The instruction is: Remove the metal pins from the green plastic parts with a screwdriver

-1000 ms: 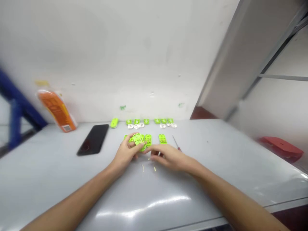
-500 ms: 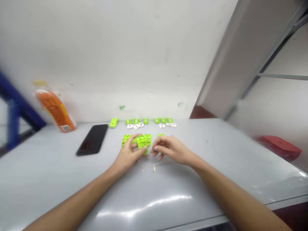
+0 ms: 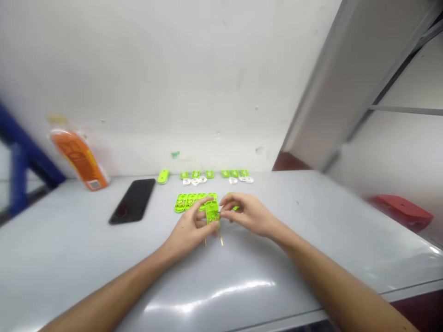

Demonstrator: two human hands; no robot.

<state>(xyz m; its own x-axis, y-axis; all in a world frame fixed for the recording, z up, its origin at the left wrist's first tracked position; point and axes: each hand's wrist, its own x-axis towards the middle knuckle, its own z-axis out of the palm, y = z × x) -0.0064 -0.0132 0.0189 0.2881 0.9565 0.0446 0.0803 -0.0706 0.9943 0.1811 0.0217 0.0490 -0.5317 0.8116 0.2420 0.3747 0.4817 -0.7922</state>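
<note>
Between the thumb and fingers of my left hand (image 3: 188,228) is a bright green plastic casing (image 3: 212,211), tilted up, with moulded ribs and small metal bits inside. My right hand (image 3: 251,214) is pinched at the casing's right edge; a tiny dark sliver shows at the fingertips, too small to name. Behind the left hand, several similar green casings (image 3: 180,203) lie side by side with brass-coloured parts in them. Another green piece (image 3: 236,208) is mostly hidden by the right hand. Two thin brass-coloured strips (image 3: 222,240) lie on the table just below the hands.
Along the wall stand several small green pieces (image 3: 225,174) with white rounded pieces (image 3: 233,181) before them. A closed green casing (image 3: 163,176) and a black phone (image 3: 133,201) lie leftward. An orange bottle (image 3: 80,159) leans at the far left. A red stool (image 3: 401,212) stands beyond the right edge.
My left hand has moved slightly right with the green casing, which is turned more upright. The right fingertips have closed in from beside it to its right edge.
</note>
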